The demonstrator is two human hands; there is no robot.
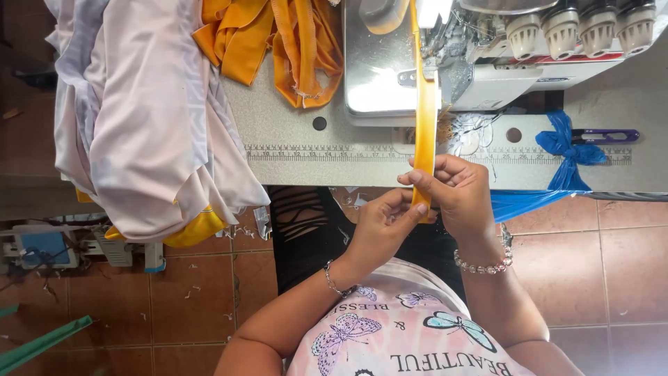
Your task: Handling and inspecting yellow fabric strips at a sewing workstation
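Left hand (379, 226) and right hand (456, 191) both closed in a narrow grip on the near end of an orange fabric strip (425, 111), just off the front edge of the surface (292, 139). Strip stretched taut across that edge and up under the sewing machine (487, 63). More orange strips (278, 42) heaped beside the machine, pale garments (146, 111) draped over the surface's end, blue plastic bag (567, 157) tied at the other side.
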